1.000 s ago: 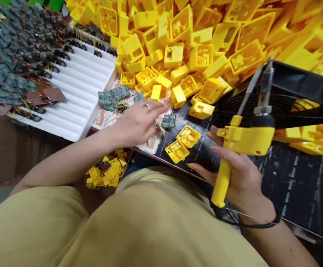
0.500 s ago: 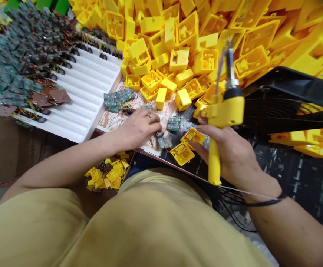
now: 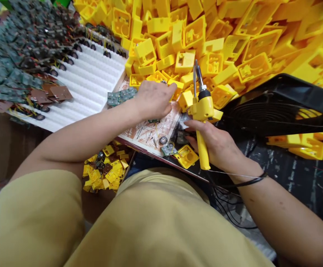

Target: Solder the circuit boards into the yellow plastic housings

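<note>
My right hand (image 3: pixel 217 142) is wrapped round the handle of a yellow soldering gun (image 3: pixel 203 111), its metal tip and feed tube pointing up and away. My left hand (image 3: pixel 155 98) reaches over the near edge of the casing pile, index finger and thumb apart, beside a small yellow casing (image 3: pixel 177 89); the other fingertips are hidden. Below, at the table's front edge, lie an open yellow casing (image 3: pixel 187 156), a small circuit board (image 3: pixel 168 150) with thin wires and a round black part (image 3: pixel 163 140). More green circuit boards (image 3: pixel 118 97) lie by my left wrist.
Heaped yellow casings (image 3: pixel 194 33) fill the back. At left, a ridged white foam tray (image 3: pixel 91 78) bears a mound of wired circuit boards (image 3: pixel 39 48). A black fan (image 3: pixel 283 104) stands at right. Below the table edge is a box of yellow pieces (image 3: pixel 108 170).
My left hand has moved away from the round black part and up to the casing pile. The soldering gun has shifted left and down with my right hand, and the view has shifted slightly.
</note>
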A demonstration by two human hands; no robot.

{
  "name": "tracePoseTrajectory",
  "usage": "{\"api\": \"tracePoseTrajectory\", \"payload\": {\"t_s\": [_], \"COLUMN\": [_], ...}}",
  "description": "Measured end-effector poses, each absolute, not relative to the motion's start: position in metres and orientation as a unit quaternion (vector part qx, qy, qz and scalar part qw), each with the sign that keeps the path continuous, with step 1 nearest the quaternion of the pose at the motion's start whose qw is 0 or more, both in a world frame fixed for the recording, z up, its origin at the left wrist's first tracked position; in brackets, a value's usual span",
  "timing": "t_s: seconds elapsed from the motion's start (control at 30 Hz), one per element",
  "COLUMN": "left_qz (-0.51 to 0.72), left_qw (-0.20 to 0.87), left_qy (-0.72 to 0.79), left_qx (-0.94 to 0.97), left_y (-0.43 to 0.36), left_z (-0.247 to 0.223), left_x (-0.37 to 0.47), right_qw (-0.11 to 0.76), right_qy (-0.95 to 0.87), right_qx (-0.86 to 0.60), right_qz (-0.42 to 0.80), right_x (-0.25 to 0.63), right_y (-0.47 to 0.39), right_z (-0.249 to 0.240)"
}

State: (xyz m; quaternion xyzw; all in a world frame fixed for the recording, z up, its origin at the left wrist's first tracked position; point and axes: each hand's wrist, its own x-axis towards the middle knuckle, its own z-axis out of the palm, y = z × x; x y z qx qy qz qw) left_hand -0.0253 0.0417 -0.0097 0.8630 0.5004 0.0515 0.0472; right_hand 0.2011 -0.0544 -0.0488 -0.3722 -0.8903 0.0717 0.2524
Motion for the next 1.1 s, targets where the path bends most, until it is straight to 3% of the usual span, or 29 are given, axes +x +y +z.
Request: {"api": "tracePoseTrajectory", "payload": {"t_s": [0.17, 0.43, 0.57, 0.67, 0.73, 0.93, 1.1], "left_qz": [-0.071, -0.174, -0.096, -0.005, -0.019, -0.068, -0.027], "left_qw": [0.166, 0.136, 0.164, 0.101, 0.049, -0.058, -0.023], "left_qy": [0.37, 0.222, 0.288, 0.435, 0.466, 0.4, 0.364], "left_qx": [0.911, 0.95, 0.939, 0.895, 0.883, 0.912, 0.931], "left_y": [0.048, 0.034, 0.028, 0.023, 0.017, -0.008, -0.016], "left_z": [0.021, 0.025, 0.027, 0.032, 0.032, 0.01, -0.018], "left_x": [-0.023, 0.007, -0.013, -0.047, -0.071, -0.113, -0.104], "right_qw": [0.287, 0.347, 0.355, 0.342, 0.321, 0.243, 0.166], "right_qy": [-0.869, -0.827, -0.827, -0.833, -0.848, -0.872, -0.869], "right_qx": [-0.401, -0.442, -0.435, -0.434, -0.421, -0.416, -0.447], "right_qz": [0.051, 0.013, 0.01, 0.018, 0.014, -0.09, -0.132], "right_x": [0.217, 0.216, 0.218, 0.218, 0.215, 0.177, 0.147], "right_y": [-0.069, -0.074, -0.073, -0.069, -0.065, -0.047, -0.038], "right_z": [-0.039, -0.036, -0.039, -0.039, -0.038, -0.03, -0.032]}}
